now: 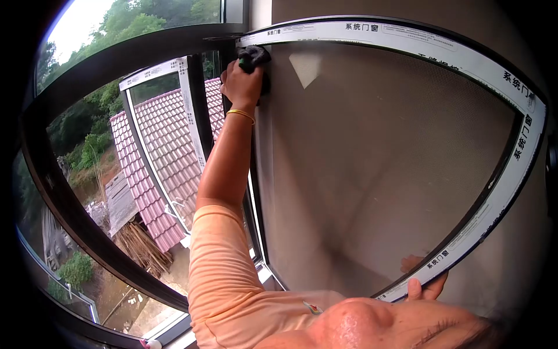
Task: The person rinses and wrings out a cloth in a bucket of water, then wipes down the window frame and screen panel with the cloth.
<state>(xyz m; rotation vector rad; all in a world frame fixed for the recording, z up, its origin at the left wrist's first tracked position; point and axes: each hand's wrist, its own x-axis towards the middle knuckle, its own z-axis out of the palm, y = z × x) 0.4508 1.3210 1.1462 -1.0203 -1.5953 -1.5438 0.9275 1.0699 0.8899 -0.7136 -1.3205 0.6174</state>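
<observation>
My left hand (240, 86) is raised to the upper hinge-side corner of an open window sash. Its fingers are closed on a dark, bunched cloth (254, 56) with a small green patch, which is against the corner of the frame. A yellow bangle (241, 115) circles that wrist. The sash has a mesh screen panel (378, 151) inside a rim covered with printed white protective film (474, 232). Low on the right, my right hand (431, 287) grips the rim's lower edge, thumb in front. Its other fingers are partly hidden behind the rim.
The dark window frame (70, 203) curves around the opening on the left. Outside are another filmed sash (160, 116), a pink tiled roof (136, 174), stacked poles (142, 247) and trees. A pale wall (407, 14) stands behind the open sash.
</observation>
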